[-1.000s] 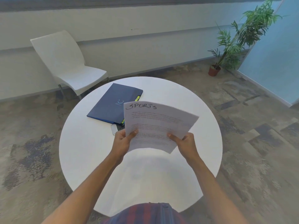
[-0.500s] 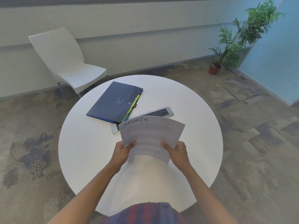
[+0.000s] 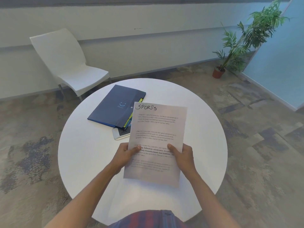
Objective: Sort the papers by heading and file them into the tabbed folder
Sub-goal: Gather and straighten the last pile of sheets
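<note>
Papers (image 3: pixel 157 142) headed SPORTS sit pinched in both hands, left (image 3: pixel 125 155) and right (image 3: pixel 183 156), above the surface (image 3: pixel 85 153); reading seems underway, next opening the closed folder (image 3: pixel 116 106) beyond.

A round white table (image 3: pixel 92 162) is seen standing on a mottled grey-brown carpeted floor (image 3: pixel 32 162). 2 things are found lying directly on the tabletop. A dark blue tabbed folder (image 3: pixel 115 107) is laid closed and askew on the far left part, with yellow and green tabs shown along its right edge. A white phone (image 3: pixel 120 134) is placed just beside the folder's near corner, its far end partly covered by that corner and its right part hidden behind a held sheet.
</note>
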`<state>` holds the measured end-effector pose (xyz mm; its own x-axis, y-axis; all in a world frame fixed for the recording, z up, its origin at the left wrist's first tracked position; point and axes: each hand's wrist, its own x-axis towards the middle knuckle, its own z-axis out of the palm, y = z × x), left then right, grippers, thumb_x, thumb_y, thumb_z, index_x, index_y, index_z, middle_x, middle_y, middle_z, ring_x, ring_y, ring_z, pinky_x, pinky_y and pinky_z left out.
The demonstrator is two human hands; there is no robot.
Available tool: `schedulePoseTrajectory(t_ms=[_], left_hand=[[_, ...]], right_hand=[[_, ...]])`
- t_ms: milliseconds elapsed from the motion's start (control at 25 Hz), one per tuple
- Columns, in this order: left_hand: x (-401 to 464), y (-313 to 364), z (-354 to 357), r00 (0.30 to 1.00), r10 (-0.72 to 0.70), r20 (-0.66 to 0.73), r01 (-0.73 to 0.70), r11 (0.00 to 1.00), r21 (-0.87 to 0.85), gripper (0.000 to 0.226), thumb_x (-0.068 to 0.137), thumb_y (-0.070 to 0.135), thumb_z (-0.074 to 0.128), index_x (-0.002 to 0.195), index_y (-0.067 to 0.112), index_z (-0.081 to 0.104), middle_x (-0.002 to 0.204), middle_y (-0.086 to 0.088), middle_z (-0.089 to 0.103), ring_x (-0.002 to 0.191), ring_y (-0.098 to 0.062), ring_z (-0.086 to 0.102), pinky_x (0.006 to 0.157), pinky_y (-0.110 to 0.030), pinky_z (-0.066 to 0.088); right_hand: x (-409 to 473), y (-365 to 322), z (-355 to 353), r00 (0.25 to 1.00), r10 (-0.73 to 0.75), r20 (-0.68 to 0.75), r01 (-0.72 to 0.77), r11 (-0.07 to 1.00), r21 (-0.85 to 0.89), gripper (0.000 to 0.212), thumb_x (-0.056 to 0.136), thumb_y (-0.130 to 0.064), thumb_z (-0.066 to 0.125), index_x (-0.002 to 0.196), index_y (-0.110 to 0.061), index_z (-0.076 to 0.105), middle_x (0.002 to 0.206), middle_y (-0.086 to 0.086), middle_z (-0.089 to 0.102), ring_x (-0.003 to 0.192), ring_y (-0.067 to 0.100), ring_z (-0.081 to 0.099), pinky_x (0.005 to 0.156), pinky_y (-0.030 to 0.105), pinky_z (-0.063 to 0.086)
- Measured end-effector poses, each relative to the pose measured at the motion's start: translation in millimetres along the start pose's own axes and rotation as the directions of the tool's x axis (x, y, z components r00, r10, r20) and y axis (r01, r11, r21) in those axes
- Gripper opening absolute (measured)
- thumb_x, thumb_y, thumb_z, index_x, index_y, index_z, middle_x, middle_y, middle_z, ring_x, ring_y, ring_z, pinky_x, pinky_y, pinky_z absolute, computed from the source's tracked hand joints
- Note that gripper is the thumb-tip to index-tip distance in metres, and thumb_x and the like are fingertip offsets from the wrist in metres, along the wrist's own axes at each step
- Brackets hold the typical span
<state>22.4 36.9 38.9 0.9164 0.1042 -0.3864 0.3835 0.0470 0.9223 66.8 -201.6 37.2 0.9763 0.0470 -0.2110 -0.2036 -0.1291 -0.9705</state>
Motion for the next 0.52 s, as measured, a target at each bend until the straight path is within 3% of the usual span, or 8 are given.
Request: schedulePoseTrajectory(t_ms=[120, 200, 320, 520], left_hand=[[7.4, 11.1, -4.0, 0.994, -0.063, 0.092, 0.070, 0.995, -0.077, 0.021, 0.092, 0.012, 0.066, 0.113, 0.012, 0.071, 0.107, -0.009, 0.077, 0.097, -0.032, 0.074, 0.082, -0.044, 0.060], [10.1, 16.4, -3.0, 0.991, -0.064, 0.119, 0.084, 0.983, -0.166, 0.025, 0.091, 0.010, 0.067, 0.116, 0.012, 0.069, 0.110, -0.011, 0.075, 0.099, -0.033, 0.073, 0.079, -0.044, 0.060], [15.3, 20.1, 0.4, 0.989, -0.114, 0.089, 0.131, 0.969, -0.208, 0.025, 0.091, 0.010, 0.066, 0.116, 0.014, 0.067, 0.107, -0.013, 0.076, 0.094, -0.033, 0.074, 0.070, -0.043, 0.060], [27.1, 21.0, -2.7, 0.983, -0.180, 0.030, 0.182, 0.965, -0.189, 0.025, 0.090, 0.009, 0.067, 0.115, 0.012, 0.068, 0.104, -0.013, 0.077, 0.093, -0.035, 0.074, 0.078, -0.049, 0.060]], right_hand=[[10.4, -8.3, -1.8, 0.999, 0.035, -0.032, -0.033, 0.998, 0.044, 0.014, 0.090, -0.015, 0.073, 0.103, -0.014, 0.075, 0.098, 0.000, 0.079, 0.091, 0.020, 0.076, 0.083, 0.037, 0.059], [16.0, -11.3, -1.8, 0.997, 0.079, -0.024, -0.078, 0.995, 0.061, 0.012, 0.089, -0.014, 0.073, 0.100, -0.018, 0.075, 0.101, 0.002, 0.079, 0.093, 0.021, 0.075, 0.085, 0.038, 0.059], [22.7, -11.6, 1.1, 0.992, 0.124, -0.010, -0.123, 0.990, 0.064, 0.013, 0.092, -0.016, 0.069, 0.105, -0.017, 0.073, 0.104, 0.000, 0.078, 0.097, 0.020, 0.074, 0.090, 0.038, 0.057], [33.5, -8.0, 6.9, 0.986, 0.166, 0.020, -0.167, 0.982, 0.084, 0.015, 0.097, -0.018, 0.063, 0.107, -0.022, 0.072, 0.106, -0.006, 0.077, 0.100, 0.017, 0.073, 0.089, 0.034, 0.055]])
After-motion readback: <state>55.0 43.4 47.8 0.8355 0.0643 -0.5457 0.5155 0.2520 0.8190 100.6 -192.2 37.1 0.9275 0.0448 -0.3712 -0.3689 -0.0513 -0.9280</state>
